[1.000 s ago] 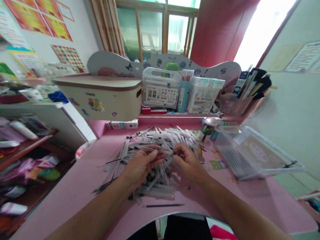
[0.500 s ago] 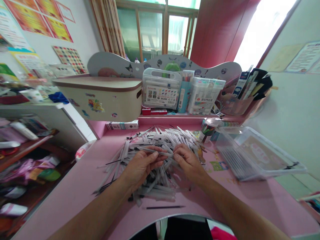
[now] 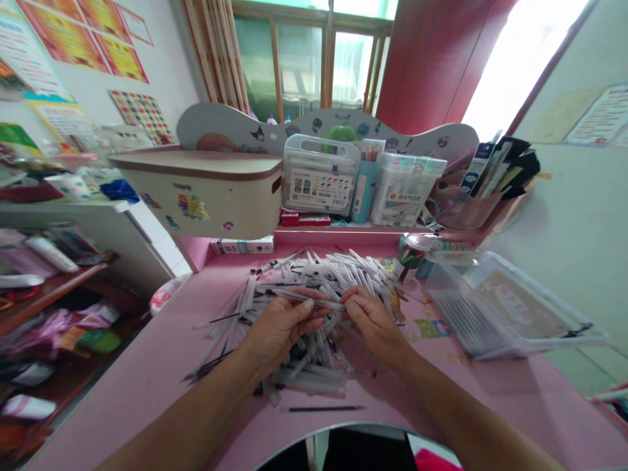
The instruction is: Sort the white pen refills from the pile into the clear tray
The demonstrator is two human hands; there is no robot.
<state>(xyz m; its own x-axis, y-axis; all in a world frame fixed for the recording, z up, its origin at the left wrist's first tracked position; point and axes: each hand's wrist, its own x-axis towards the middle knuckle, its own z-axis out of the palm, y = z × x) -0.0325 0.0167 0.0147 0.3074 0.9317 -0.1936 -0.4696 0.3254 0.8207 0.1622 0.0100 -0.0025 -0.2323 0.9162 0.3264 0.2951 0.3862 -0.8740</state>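
Fingers of my left hand [image 3: 282, 324] and right hand [image 3: 369, 317] pinch one slim, translucent white plastic tube [image 3: 331, 305] in the head view, over a heap of similar whitish plastic tubes [image 3: 353, 268]. My right fingertips hide its end, so a crooked push could make it slip. One thin black stick [image 3: 326, 409] near the front edge of the pink desk [image 3: 118, 386] could roll off if nudged. I count one held tube, one separate stick; the heap overlaps too much.
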